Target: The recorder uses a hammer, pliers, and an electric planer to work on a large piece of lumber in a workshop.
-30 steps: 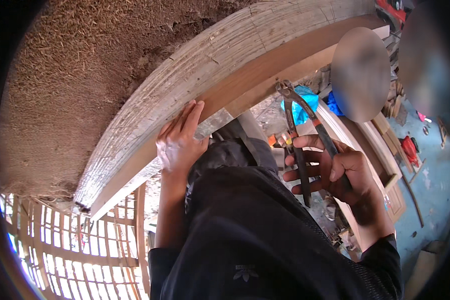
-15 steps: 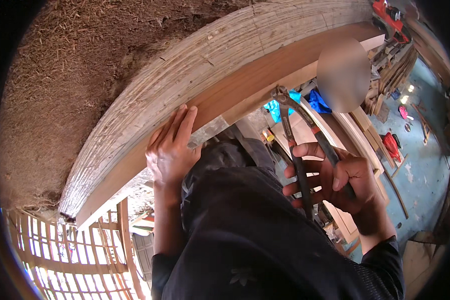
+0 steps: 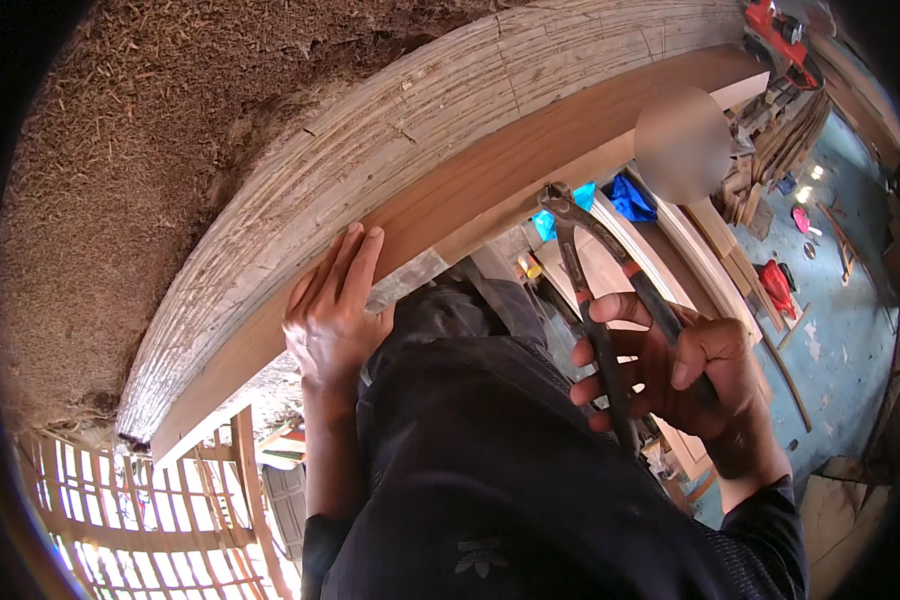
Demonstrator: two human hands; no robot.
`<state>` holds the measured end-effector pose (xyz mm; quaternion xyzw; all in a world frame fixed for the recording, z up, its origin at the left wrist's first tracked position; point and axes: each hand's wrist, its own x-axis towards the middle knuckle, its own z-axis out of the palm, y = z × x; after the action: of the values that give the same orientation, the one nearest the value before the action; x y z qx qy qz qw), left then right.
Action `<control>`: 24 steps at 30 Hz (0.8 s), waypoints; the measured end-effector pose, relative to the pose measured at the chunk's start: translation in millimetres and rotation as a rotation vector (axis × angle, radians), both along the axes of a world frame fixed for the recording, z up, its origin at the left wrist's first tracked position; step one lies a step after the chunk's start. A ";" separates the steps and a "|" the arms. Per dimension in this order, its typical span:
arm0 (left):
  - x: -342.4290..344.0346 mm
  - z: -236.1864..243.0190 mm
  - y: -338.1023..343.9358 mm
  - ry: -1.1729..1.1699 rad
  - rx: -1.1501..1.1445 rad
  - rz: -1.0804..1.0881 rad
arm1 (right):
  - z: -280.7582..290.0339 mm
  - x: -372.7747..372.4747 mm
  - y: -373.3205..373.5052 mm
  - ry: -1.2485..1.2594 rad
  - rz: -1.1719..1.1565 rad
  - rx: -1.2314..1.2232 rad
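At the far left a rough straw-and-mud wall surface (image 3: 140, 150) is seen, and below it a lattice of thin bamboo strips (image 3: 130, 510) through which light shows. A long weathered grey timber beam (image 3: 390, 140) is laid across the view from lower left to upper right, with a smoother reddish-brown wooden plank (image 3: 530, 150) set directly under it. The middle of the view is blocked by the person's black clothing (image 3: 490, 480). The left hand (image 3: 332, 318) is pressed flat, fingers extended and together, against the edge of the plank, with nothing gripped. To the right, the long-handled metal pincers (image 3: 595, 300) are held in the right hand (image 3: 682, 370), whose fingers are wrapped around both handles; the tool's head is pointed up toward the plank, just short of it, well apart from the left hand. Stacked wooden boards (image 3: 710, 250) and a pale blue floor (image 3: 850, 330) are seen beyond. Compared with half a second earlier, the pincers are held in much the same grip and the left hand has stayed on the plank.
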<state>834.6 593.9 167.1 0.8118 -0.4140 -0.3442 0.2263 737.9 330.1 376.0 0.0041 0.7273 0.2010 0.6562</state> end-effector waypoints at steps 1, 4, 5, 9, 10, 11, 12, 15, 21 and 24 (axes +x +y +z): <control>-0.6 -1.1 0.1 -0.004 0.000 -0.003 | 0.2 2.7 -0.9 0.015 -0.014 -0.006; -0.5 -0.3 0.3 -0.027 -0.001 0.002 | -0.5 7.4 -4.8 0.027 -0.061 0.005; -1.0 -1.1 0.4 -0.025 0.000 0.003 | -0.6 7.7 -6.5 0.029 -0.060 0.006; -2.1 -3.8 1.3 -0.042 -0.011 0.001 | -1.7 2.4 -15.8 0.053 -0.094 0.008; -2.2 -4.0 1.4 -0.053 -0.020 0.000 | -2.5 -0.5 -17.7 0.047 -0.087 0.016; -1.6 -3.3 0.3 -0.053 -0.019 -0.001 | -2.8 -5.2 -17.6 0.048 -0.087 0.017; -0.1 -1.8 -1.3 -0.039 -0.006 -0.011 | -2.8 -11.2 -15.8 0.024 -0.143 0.010; -0.7 -1.4 -1.4 -0.034 0.000 -0.013 | -2.5 -9.7 -11.4 0.006 -0.213 -0.006; -1.9 -4.3 -0.8 -0.061 -0.028 -0.011 | -5.8 4.6 -6.9 0.013 -0.272 -0.023; -0.5 -2.8 -3.2 -0.065 -0.030 -0.019 | -5.2 11.0 -6.5 0.018 -0.226 -0.036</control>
<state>834.1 590.6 164.2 0.8151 -0.4337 -0.3136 0.2216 748.9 323.6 370.8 0.0760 0.7316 0.1123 0.6681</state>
